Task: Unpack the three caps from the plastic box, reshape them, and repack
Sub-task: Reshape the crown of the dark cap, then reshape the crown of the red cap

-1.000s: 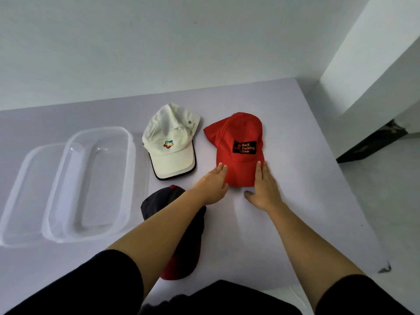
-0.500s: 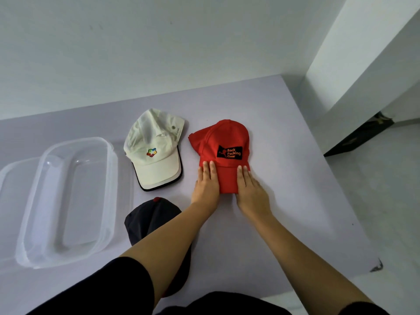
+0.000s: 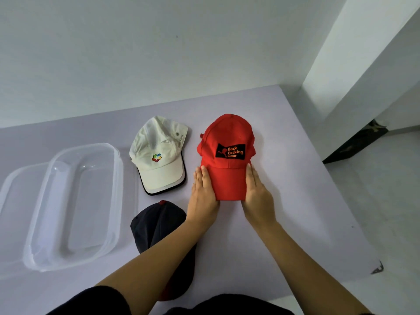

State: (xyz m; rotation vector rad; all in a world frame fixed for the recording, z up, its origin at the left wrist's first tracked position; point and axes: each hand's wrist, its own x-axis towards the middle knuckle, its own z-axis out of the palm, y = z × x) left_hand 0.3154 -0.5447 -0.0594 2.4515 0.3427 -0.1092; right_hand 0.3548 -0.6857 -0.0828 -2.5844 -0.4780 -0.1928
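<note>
A red cap (image 3: 228,142) with a black "Back Packing Gear" patch lies on the table, brim toward me. My left hand (image 3: 203,194) presses flat against the left edge of its brim and my right hand (image 3: 258,194) against the right edge, squeezing the brim between them. A white cap (image 3: 159,153) with a coloured logo lies just left of the red one. A dark navy cap (image 3: 159,226) with a red button lies nearer me, partly hidden under my left forearm. The clear plastic box (image 3: 75,203) stands at the left with nothing inside.
The box's clear lid (image 3: 13,192) lies flat on the table (image 3: 295,201), partly under the box's left side. The table's right edge drops to a pale floor, and a white wall runs along the back. A white pillar stands at the far right.
Both hands slid from the brim's front edge to its two sides and now clamp it. The red cap has been straightened, its crown more rounded and its patch facing me squarely.
</note>
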